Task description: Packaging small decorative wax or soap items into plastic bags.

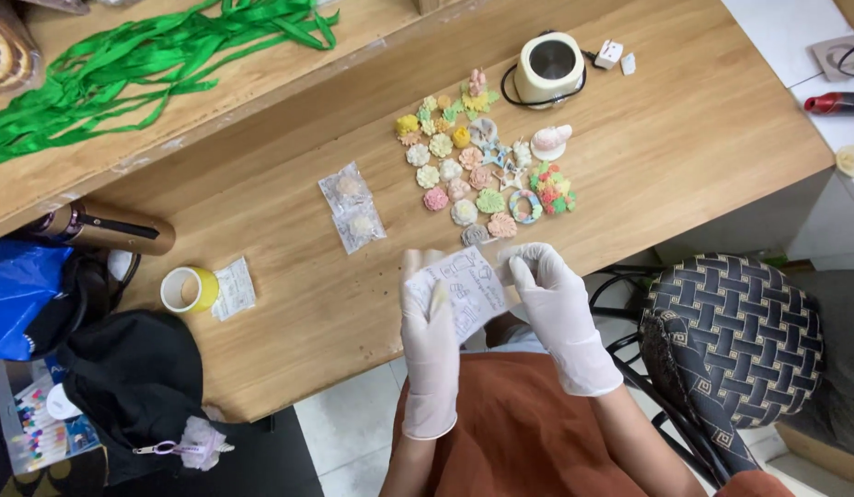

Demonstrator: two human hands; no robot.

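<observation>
Both hands gloved in white, meeting over the near edge of the wooden table (648, 156). Left hand (429, 345) upright, thumb and fingers closed on the left side of a small clear packet (464, 293) with printed line drawings on it. Right hand (558, 308) pinching the packet's upper right corner between thumb and forefinger — held by both hands, then, above the lap and the table's front edge. Whether anything lies inside the packet: impossible to tell.

Just beyond the hands, spread flat on the table, a cluster of small pastel moulded flowers and shells (478, 161) — yellow, pink, green, white, with one ring-shaped piece among them. Left of that cluster, two clear packets (351, 208) lying side by side, each with a pale piece inside. Farther back, a cream-coloured round pot (548, 69) with a dark cord looped around it, and a white plug beside it.

Toward the table's left end, a roll of yellow tape (190, 289) next to a flat clear packet. On the raised shelf behind, a heap of green ribbon (142, 64). At lower left, a black bag (132, 387); at right, a woven-pattern chair (731, 340) just beside the rust-coloured lap.
</observation>
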